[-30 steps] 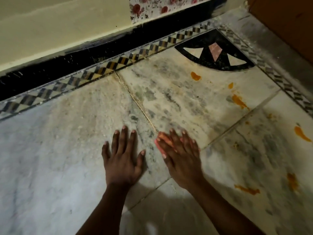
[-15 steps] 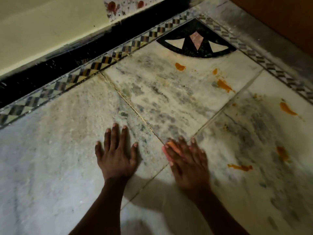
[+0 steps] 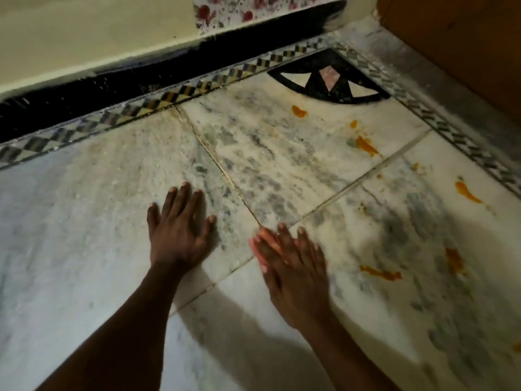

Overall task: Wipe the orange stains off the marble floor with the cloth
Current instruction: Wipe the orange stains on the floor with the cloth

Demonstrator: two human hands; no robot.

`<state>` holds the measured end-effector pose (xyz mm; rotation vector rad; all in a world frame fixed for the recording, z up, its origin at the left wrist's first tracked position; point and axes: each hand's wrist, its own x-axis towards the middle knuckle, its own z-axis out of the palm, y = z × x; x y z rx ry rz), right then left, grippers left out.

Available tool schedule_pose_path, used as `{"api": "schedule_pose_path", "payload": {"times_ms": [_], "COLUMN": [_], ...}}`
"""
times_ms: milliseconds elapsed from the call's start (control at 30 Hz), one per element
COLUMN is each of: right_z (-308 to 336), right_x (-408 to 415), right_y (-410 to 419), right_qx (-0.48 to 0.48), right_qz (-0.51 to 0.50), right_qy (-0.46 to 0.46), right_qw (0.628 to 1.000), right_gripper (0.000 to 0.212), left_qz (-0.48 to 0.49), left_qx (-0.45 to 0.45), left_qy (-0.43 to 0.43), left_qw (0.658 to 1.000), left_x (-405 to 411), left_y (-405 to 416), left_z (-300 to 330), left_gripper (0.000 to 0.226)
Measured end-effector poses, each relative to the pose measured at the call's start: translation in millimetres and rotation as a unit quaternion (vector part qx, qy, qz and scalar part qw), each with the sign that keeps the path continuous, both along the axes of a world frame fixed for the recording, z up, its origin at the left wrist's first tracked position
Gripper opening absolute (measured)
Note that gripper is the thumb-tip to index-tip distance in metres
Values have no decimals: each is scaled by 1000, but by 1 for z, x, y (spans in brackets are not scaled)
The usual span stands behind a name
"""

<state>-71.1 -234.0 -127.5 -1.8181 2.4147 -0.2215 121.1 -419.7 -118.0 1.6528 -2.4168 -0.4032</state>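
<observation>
- Four grey-veined white marble floor slabs [image 3: 282, 153] fill most of the view, meeting at a joint just ahead of the hands.
- Cream-painted wall [image 3: 84, 38] with a black skirting band [image 3: 141, 80] runs along the far edge; a red-flowered patterned panel [image 3: 239, 9] sits above the band.
- Brown wooden surface [image 3: 465, 46] closes the far right corner.
- Checkered black-and-cream inlay border [image 3: 174, 95] lines the slabs on the far and right sides; a black fan-shaped corner inlay with pale triangles [image 3: 327, 80] sits where the two runs meet.
- Left hand [image 3: 177, 232] lies flat on the near-left slab, palm down, fingers spread wide, holding nothing.
- Right hand [image 3: 293, 266] lies palm down just right of the joint, fingers extended and blurred, pressing on a pink cloth [image 3: 260, 245]; only a strip of it shows along the hand's left edge, the rest is hidden beneath the hand.
- Orange stains lie well to the right of the cloth, none touching it: nearest smear [image 3: 380, 273], one beside it [image 3: 454, 256], a streak by the right border [image 3: 466, 193], and three on the far slab [image 3: 365, 145], [image 3: 298, 111], [image 3: 353, 124].
- Nothing stands between the cloth and the nearest smear.
</observation>
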Motion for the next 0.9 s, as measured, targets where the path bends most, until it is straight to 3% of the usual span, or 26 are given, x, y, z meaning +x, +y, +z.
{"api": "schedule_pose_path", "payload": {"times_ms": [67, 200, 300, 367, 467, 567, 633, 700, 800, 900], "right_z": [1, -2, 0, 1, 1, -3, -12, -18, -14, -7], "right_x": [-31, -75, -55, -38, -56, -117, -135, -132, -102, -63], "right_y": [32, -35, -63, -22, 82, 111, 82, 36, 20, 88], "right_qx": [34, -4, 33, 13, -5, 11, -20, -63, -74, -70], "right_qz": [-57, -234, -137, -22, 14, -109, -239, -278, -174, -48], "right_qy": [-11, -58, -83, -45, 13, -4, -25, -30, -23, -10], "right_qw": [998, 971, 987, 999, 1000, 994, 971, 958, 982, 996], "right_gripper": [56, 58, 61, 60, 60, 59, 59, 62, 62, 55], "left_qz": [-28, -109, -98, -26, 44, 39, 35, 44, 39, 42], "left_qx": [13, 4, -11, -12, 40, 45, 21, 11, 8, 29], "left_qy": [29, 36, 9, 31, 45, -1, -19, -30, -31, -34], "left_qw": [999, 993, 995, 999, 997, 998, 999, 999, 999, 998], "left_x": [5, 8, -16, -37, -64, -79, -85, -83, -83, -82], "left_y": [2, 39, 113, 154, 204, 238, 240, 236, 238, 235], "left_z": [2, -4, -12, -12, -7, -6, -10, -14, -15, -13], "left_gripper": [82, 83, 78, 72, 78, 85, 86, 85, 84, 87]}}
